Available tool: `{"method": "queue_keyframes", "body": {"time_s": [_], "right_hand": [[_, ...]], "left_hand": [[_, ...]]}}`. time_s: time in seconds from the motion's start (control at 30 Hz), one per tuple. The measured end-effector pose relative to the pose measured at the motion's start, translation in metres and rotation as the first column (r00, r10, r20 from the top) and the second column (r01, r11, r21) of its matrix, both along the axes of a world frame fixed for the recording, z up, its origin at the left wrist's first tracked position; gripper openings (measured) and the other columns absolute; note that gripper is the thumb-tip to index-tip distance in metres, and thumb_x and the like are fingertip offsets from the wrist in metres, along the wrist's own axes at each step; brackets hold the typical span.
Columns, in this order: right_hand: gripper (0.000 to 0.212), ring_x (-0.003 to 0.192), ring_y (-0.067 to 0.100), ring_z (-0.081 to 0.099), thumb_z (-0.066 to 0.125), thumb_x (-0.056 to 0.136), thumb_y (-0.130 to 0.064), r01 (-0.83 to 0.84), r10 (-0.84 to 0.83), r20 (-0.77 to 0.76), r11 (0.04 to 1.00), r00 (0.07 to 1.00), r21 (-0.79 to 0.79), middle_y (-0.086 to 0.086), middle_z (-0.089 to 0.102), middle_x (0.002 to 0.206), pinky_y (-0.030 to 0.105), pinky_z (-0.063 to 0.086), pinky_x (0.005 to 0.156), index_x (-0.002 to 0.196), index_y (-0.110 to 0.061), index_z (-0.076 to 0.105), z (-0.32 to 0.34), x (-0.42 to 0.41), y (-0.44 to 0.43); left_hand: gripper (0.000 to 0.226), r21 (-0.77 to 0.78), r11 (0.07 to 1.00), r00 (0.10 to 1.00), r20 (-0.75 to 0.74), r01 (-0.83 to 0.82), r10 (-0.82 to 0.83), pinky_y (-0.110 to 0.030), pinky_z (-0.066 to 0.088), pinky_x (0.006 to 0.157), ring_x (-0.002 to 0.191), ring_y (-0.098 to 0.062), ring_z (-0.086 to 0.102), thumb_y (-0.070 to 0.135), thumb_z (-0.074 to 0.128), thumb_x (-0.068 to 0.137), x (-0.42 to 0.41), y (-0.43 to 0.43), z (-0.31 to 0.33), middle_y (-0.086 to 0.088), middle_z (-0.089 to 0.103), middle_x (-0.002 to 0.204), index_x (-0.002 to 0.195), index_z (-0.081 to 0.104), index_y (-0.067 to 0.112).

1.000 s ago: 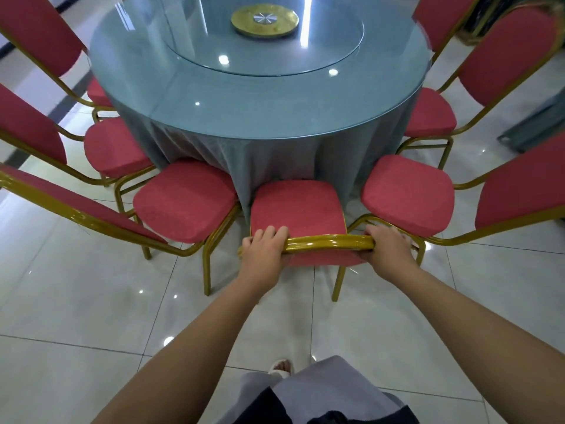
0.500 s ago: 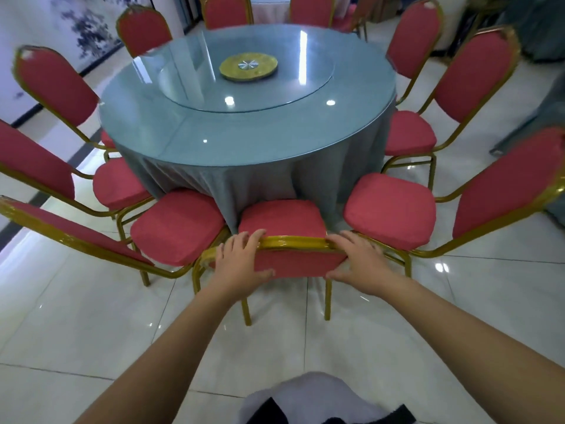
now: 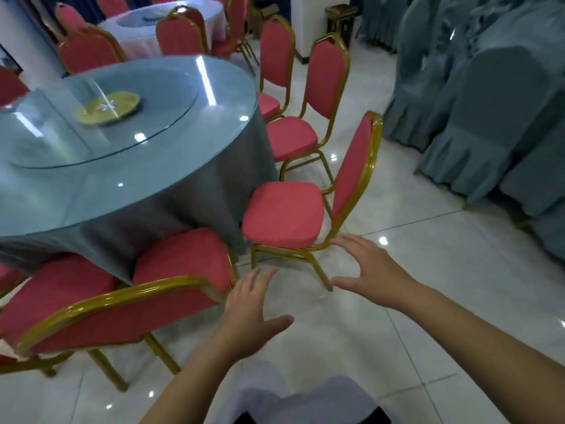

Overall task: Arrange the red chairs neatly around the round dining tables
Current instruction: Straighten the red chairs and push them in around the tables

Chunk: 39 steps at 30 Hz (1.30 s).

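Gold metal is close to both hands, but neither hand holds it. The left hand (image 3: 253,313) is loose, with its fingers spread wide above the shiny white floor (image 3: 397,332). The right hand (image 3: 374,272) is loose too, with fingers and thumb apart like a big C and nothing between them.

Just left of the left hand is the gold top bar of the near chair (image 3: 122,316). Its red seat is pushed up to the round table (image 3: 153,185). It is too blurry to tell if the fingers touch the bar.

Right in front of the right hand stands the second chair (image 3: 284,214), turned a bit sideways, with its seat by the grey table cloth. Past it, two more red chairs (image 3: 324,78) go round the table. A gold disc (image 3: 108,108) sits on the glass top. Far off to the right are covered chairs (image 3: 489,117) in grey-green cloth.
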State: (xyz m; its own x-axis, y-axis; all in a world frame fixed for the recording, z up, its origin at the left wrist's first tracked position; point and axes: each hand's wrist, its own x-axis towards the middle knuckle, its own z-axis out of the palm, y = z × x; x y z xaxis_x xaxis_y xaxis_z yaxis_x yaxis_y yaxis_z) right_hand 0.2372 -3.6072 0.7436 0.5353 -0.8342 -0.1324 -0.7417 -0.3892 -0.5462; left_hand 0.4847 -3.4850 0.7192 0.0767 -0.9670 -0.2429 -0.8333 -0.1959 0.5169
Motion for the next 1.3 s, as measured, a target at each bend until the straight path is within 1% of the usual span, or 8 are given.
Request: {"method": "queue_keyframes", "body": {"time_s": [0.23,0.5,0.67,0.8,0.97,1.1,1.2,1.3], "right_hand": [[0.077,0.139,0.012,0.034,0.070,0.079,-0.060,0.157,-0.152,0.090,0.987,0.984,-0.047,-0.012,0.039,0.153,0.039,0.030,0.113,0.146,-0.041,0.036,0.003,-0.068,-0.075],[0.084,0.140,0.018,0.035,0.072,0.079,-0.059,0.105,-0.120,-0.119,0.986,0.986,-0.126,-0.006,0.037,0.155,0.041,0.032,0.112,0.150,-0.038,0.032,0.021,-0.107,-0.232],[0.088,0.146,0.018,0.025,0.069,0.081,-0.062,0.013,-0.025,-0.263,0.999,0.964,-0.047,-0.007,0.026,0.161,0.041,0.026,0.115,0.152,-0.045,0.020,0.033,-0.114,-0.326],[0.090,0.148,0.019,0.020,0.071,0.080,-0.061,-0.015,-0.005,-0.316,0.998,0.949,-0.061,-0.006,0.021,0.163,0.044,0.024,0.117,0.152,-0.045,0.018,0.025,-0.122,-0.388],[0.097,0.152,0.024,0.005,0.069,0.077,-0.067,-0.203,0.126,-0.410,0.967,0.903,-0.151,-0.005,0.010,0.165,0.051,0.013,0.120,0.151,-0.046,0.008,0.006,-0.113,-0.472],[0.102,0.153,0.026,0.001,0.073,0.077,-0.063,-0.449,0.338,-0.477,0.883,0.811,-0.138,-0.004,0.005,0.166,0.053,0.011,0.119,0.150,-0.049,0.003,-0.006,-0.089,-0.554],[0.094,0.152,0.026,0.009,0.074,0.079,-0.057,-0.604,0.486,-0.492,0.790,0.722,-0.106,-0.002,0.016,0.165,0.053,0.014,0.118,0.153,-0.045,0.016,-0.010,-0.067,-0.603],[0.061,0.140,0.022,0.035,0.068,0.085,-0.051,-0.751,0.624,-0.523,0.658,0.581,-0.050,-0.004,0.047,0.145,0.049,0.026,0.114,0.141,-0.040,0.045,-0.011,-0.055,-0.637]], "left_hand": [[0.095,0.017,0.996,0.994,-0.076,0.085,-0.084,-0.045,0.027,0.118,0.145,-0.017,0.023,0.054,0.075,0.078,-0.052,-0.122,0.013,0.006,0.025,0.158,0.154,0.021,0.033],[0.097,0.010,1.000,0.977,-0.212,0.024,-0.021,-0.053,0.030,0.115,0.145,-0.026,0.026,0.050,0.079,0.076,-0.113,-0.307,0.009,0.002,0.027,0.159,0.153,0.022,0.035],[0.095,0.048,0.998,0.924,-0.378,-0.047,0.062,-0.052,0.033,0.113,0.143,-0.024,0.030,0.049,0.078,0.077,-0.133,-0.397,0.010,0.001,0.029,0.158,0.154,0.023,0.034],[0.098,0.092,0.993,0.933,-0.346,-0.072,0.099,-0.058,0.034,0.112,0.144,-0.026,0.029,0.051,0.079,0.075,-0.145,-0.454,0.010,0.003,0.029,0.158,0.153,0.023,0.033],[0.104,0.120,0.985,0.944,-0.291,-0.126,0.156,-0.057,0.034,0.113,0.146,-0.026,0.024,0.053,0.078,0.076,-0.159,-0.494,0.007,0.005,0.022,0.160,0.155,0.014,0.034],[0.104,0.101,0.973,0.966,-0.138,-0.207,0.220,-0.048,0.033,0.113,0.145,-0.024,0.024,0.050,0.078,0.077,-0.175,-0.515,-0.004,0.005,0.022,0.159,0.155,0.012,0.033],[0.096,0.072,0.941,0.939,-0.074,-0.330,0.335,-0.041,0.041,0.104,0.136,-0.023,0.036,0.044,0.074,0.079,-0.194,-0.524,-0.012,0.003,0.033,0.152,0.154,0.016,0.033],[0.065,0.127,0.858,0.863,-0.027,-0.498,0.505,-0.036,0.050,0.087,0.112,-0.024,0.058,0.034,0.066,0.084,-0.218,-0.531,-0.015,0.000,0.058,0.125,0.143,0.039,0.034]]}}
